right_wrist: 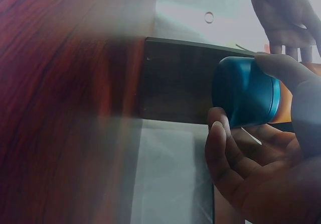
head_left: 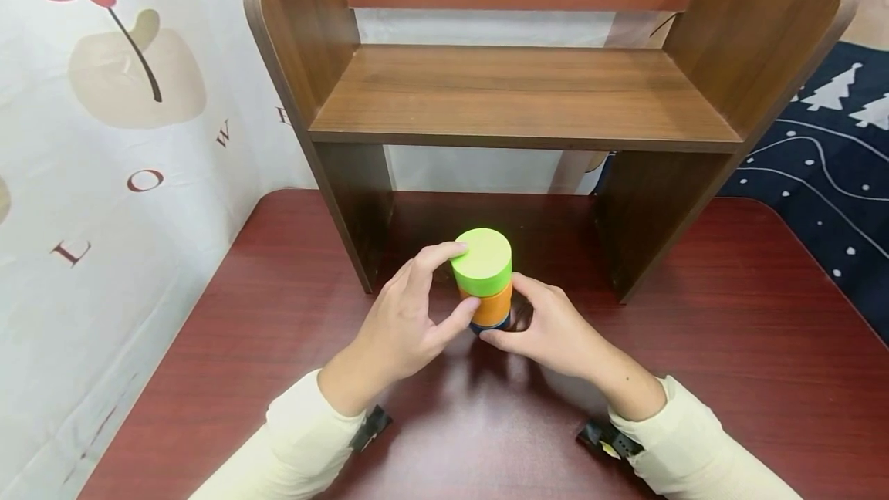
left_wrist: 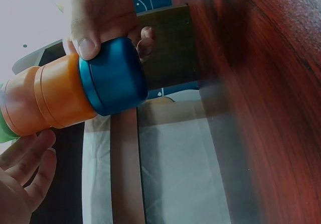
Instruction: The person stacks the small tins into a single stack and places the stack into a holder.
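Observation:
Between the two hands is a cylindrical stack (head_left: 493,307) of coloured cup-like sections, held upright. A lime-green section (head_left: 484,262) forms its top, orange sections (left_wrist: 62,91) the middle, and a dark blue section with a rounded base (left_wrist: 118,78) the bottom. My left hand (head_left: 399,322) holds the upper part, index finger at the green rim and thumb against the orange side. My right hand (head_left: 566,334) grips the blue bottom between thumb and fingers. In both wrist views the blue base hangs apart from the tabletop.
A brown wooden shelf unit (head_left: 528,91) stands behind the hands on the dark red table (head_left: 243,346). Its side panels (head_left: 667,214) come down left and right of the stack. A printed white cloth (head_left: 160,214) hangs along the left, a dark blue one (head_left: 833,168) at the right.

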Demonstrator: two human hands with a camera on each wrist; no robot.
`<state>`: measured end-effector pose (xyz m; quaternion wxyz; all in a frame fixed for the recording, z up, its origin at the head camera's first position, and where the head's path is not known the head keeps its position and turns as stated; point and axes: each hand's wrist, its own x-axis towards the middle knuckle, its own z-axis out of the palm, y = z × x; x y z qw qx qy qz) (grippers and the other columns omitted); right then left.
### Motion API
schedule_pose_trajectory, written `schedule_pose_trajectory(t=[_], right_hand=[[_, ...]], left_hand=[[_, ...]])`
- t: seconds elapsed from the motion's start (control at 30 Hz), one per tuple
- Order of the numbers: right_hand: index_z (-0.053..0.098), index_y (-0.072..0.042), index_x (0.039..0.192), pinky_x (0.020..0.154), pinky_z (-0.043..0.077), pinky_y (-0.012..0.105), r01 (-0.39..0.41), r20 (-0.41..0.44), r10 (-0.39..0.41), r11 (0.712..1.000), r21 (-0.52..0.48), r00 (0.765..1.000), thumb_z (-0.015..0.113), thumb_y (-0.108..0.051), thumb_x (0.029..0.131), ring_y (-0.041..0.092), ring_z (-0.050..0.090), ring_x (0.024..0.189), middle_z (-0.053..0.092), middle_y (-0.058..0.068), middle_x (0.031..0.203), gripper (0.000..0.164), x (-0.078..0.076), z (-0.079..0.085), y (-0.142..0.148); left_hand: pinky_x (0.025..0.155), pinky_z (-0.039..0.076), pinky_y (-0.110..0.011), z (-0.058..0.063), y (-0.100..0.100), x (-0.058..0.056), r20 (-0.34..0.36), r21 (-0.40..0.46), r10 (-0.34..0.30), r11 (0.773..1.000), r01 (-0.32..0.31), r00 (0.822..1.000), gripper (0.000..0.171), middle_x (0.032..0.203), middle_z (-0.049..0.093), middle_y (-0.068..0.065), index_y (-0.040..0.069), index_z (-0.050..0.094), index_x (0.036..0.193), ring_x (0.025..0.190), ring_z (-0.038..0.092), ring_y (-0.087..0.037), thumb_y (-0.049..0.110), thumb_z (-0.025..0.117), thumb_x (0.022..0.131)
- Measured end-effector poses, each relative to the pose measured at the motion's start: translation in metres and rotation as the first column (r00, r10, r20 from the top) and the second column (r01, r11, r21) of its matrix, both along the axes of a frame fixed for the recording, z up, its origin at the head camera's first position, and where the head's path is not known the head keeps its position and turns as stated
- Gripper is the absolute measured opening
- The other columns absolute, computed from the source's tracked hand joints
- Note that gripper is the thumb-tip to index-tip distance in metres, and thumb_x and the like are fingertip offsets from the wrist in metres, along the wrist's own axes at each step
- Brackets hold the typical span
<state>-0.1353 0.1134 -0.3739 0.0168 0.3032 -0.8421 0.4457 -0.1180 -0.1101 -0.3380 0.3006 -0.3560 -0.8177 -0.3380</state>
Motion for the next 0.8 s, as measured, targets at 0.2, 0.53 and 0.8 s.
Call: schedule_pose_trajectory(t=[0.2,0.53,0.8], right_hand=[[0.061,-0.024,0.121,0.072,0.053,0.027,0.009,-0.046,-0.009,1.000,-0.003,0.999,0.087,-0.023,0.077,0.008,0.061,0.082,0.067,-0.012,0.101,0.051,0.005,0.006,-0.001],[0.061,-0.023,0.122,0.073,0.053,0.027,-0.013,-0.109,0.009,0.999,-0.039,0.994,0.087,-0.021,0.077,0.007,0.061,0.085,0.067,-0.011,0.104,0.052,0.012,0.010,-0.004],[0.061,-0.022,0.118,0.065,0.052,0.025,-0.018,-0.100,0.013,0.999,-0.047,0.995,0.088,-0.020,0.076,0.010,0.059,0.074,0.065,-0.010,0.096,0.050,0.013,0.011,-0.005]], left_hand=[[0.100,0.050,-0.038,0.006,0.001,0.004,-0.039,0.007,-0.017,1.000,0.017,0.999,0.051,0.126,0.060,-0.011,0.002,0.042,0.134,0.114,0.063,-0.026,0.038,0.056,0.100],[0.095,0.051,-0.037,0.014,0.002,0.010,-0.082,0.022,-0.024,0.999,0.025,0.996,0.052,0.127,0.058,-0.012,0.001,0.044,0.133,0.108,0.064,-0.027,0.040,0.053,0.100],[0.099,0.049,-0.035,0.014,0.001,0.010,-0.082,0.042,-0.027,0.999,0.030,0.996,0.052,0.126,0.058,-0.013,0.000,0.043,0.133,0.110,0.063,-0.027,0.039,0.053,0.101]])
